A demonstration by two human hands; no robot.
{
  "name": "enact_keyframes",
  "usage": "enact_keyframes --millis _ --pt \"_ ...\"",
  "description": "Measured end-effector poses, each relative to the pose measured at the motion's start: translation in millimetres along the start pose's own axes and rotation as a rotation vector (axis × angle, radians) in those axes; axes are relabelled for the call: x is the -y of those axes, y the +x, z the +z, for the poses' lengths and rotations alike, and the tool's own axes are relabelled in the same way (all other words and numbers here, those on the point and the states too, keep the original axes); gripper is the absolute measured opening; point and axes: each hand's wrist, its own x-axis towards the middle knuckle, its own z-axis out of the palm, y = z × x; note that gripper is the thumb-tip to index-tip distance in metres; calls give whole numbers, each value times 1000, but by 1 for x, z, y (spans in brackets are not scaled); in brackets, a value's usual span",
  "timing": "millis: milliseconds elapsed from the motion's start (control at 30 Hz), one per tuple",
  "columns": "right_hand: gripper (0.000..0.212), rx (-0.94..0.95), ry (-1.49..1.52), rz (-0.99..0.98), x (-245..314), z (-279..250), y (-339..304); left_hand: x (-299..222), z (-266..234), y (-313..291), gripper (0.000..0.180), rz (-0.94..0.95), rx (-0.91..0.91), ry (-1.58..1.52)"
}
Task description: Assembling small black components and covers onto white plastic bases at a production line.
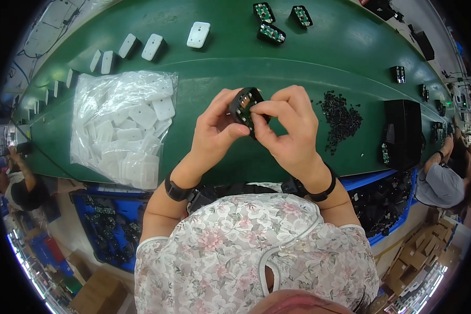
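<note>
My left hand [217, 123] is closed around the side of a small black plastic housing [244, 101], held tilted above the green table. Inside the housing a green circuit board and a copper-coloured part show. My right hand [295, 123] is at its open side, thumb and forefinger pinched together and reaching into it. Whatever lies between those fingertips is too small or hidden to make out. Closest to the right hand on the table is a loose pile of small black parts [341, 120].
Left of my hands lies a clear plastic bag [123, 131] of white plates. White-topped units [153, 47] line the far left; open black housings with boards [272, 33] sit at the far side. A black box [403, 133] stands right. Blue trays [107, 225] flank me, and people sit at both sides.
</note>
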Motion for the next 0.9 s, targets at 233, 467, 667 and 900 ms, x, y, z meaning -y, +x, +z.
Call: enact_keyframes --millis 233,467,667,900 --pt "31 334 714 683 -21 -13 13 -7 -11 10 67 243 196 677" --pt "66 474 996 596 -59 7 9 21 -18 -9 69 -363 189 -149" --pt "67 618 1354 501 -67 20 -11 22 -17 -10 77 -491 266 -279" --pt "56 196 -244 585 -70 -9 -20 43 -41 -20 69 59 -139 1444"
